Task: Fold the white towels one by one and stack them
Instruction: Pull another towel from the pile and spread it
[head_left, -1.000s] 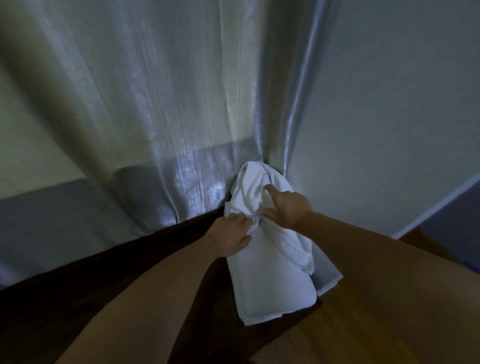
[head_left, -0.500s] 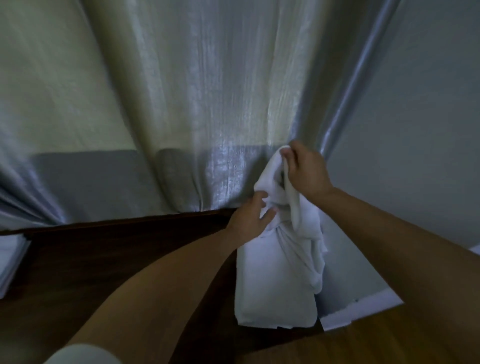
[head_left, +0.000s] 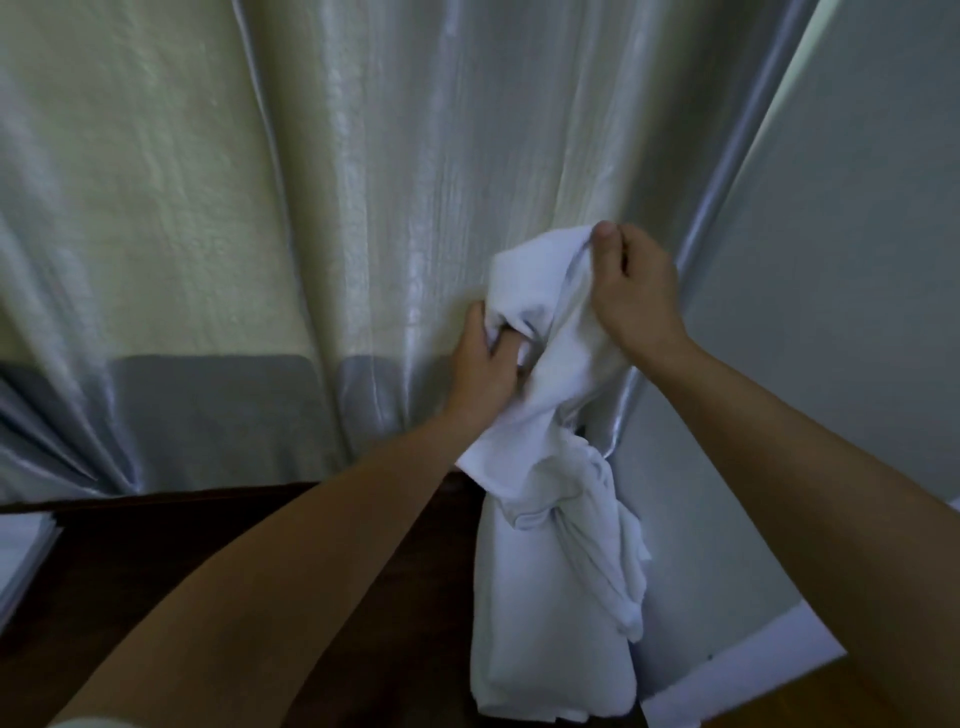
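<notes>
Right hand (head_left: 631, 296) pinching the top edge of the bunched white towel (head_left: 550, 467), left fingers (head_left: 506, 345) curled into its folds, lifted at the table's (head_left: 182, 571) far right corner; best shaken open before folding.

Towel (head_left: 550, 561) hangs before curtain (head_left: 363, 234), above table (head_left: 208, 571).

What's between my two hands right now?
In the head view, only a bunched fold of the white towel spans the gap: the left hand grips it lower down, the right hand pinches its top edge.
</notes>
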